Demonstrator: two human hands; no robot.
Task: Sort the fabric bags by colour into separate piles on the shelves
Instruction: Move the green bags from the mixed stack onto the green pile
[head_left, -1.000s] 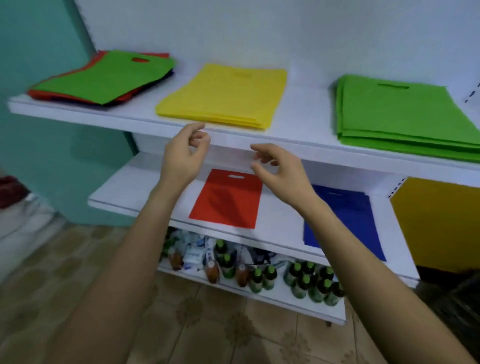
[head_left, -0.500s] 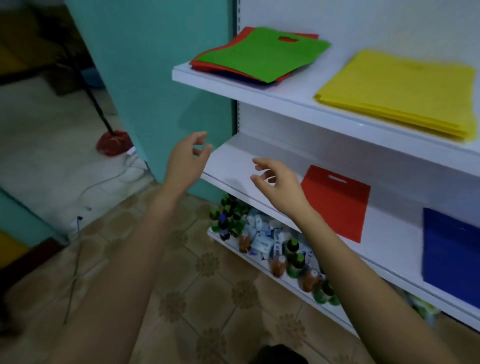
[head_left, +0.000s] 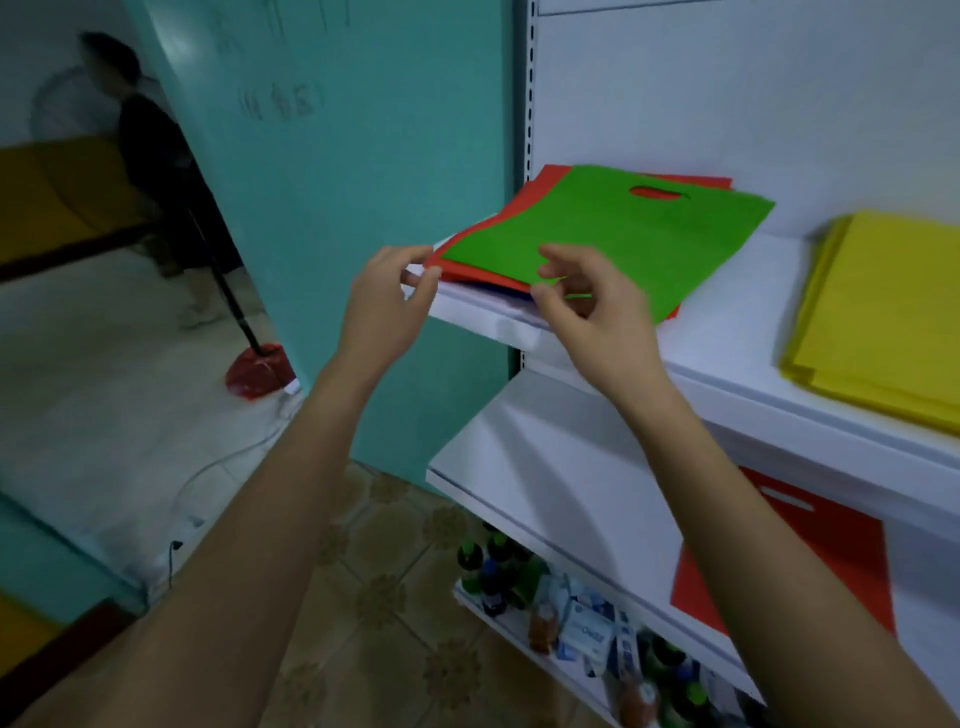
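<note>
A mixed pile lies at the left end of the top shelf (head_left: 727, 338): a green bag (head_left: 623, 234) on top, a red bag (head_left: 540, 187) under it, and a dark blue edge lowest. My left hand (head_left: 387, 306) pinches the pile's front left corner between thumb and fingers. My right hand (head_left: 592, 301) pinches the green bag's front edge, fingers above and thumb below. To the right on the same shelf sits a yellow pile (head_left: 883, 322). One red bag (head_left: 810, 561) lies on the middle shelf (head_left: 545, 467).
Bottles and small packets (head_left: 571, 623) crowd the bottom shelf. A teal wall (head_left: 363, 208) stands just left of the shelving. Further left, a person (head_left: 150, 156) stands by a pole with a red base (head_left: 257, 371) on the floor.
My view swung left and closer to the mixed pile. Both hands rose from in front of the middle shelf to the pile's front edge and closed on it.
</note>
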